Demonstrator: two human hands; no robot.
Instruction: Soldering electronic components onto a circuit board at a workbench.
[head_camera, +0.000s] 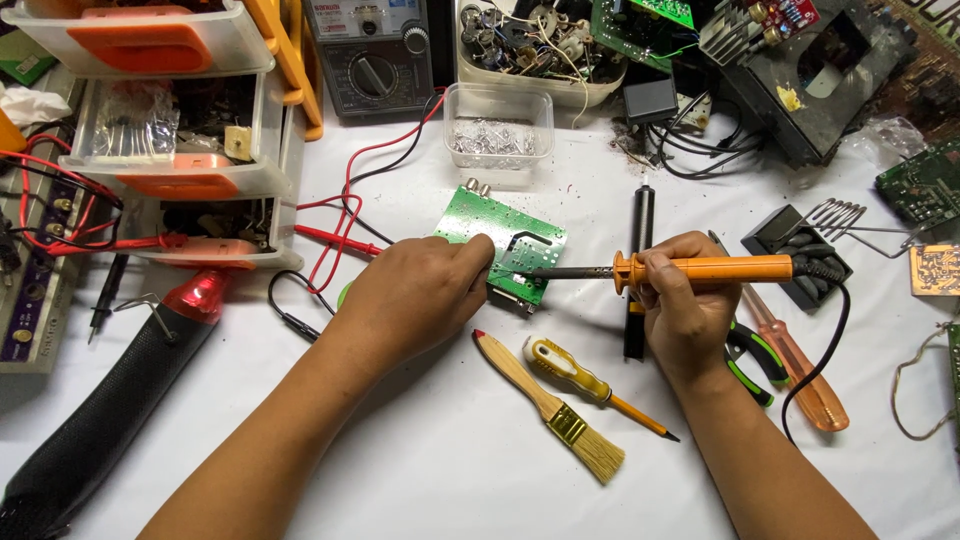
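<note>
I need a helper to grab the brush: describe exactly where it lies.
Start at the green circuit board on the white table. Just below it, between the two forearms, lies the paintbrush. Unlike the yellow-handled screwdriver beside it, it has pale bristles and a red-tipped wooden handle.

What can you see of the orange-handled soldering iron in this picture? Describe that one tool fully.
The soldering iron has a long orange plastic-looking handle with a flared collar, a dark metal shaft and a black cord leaving its rear end. It lies nearly level, tip pointing left onto the green circuit board. The right hand grips it near the collar; the left hand steadies the board.
</note>
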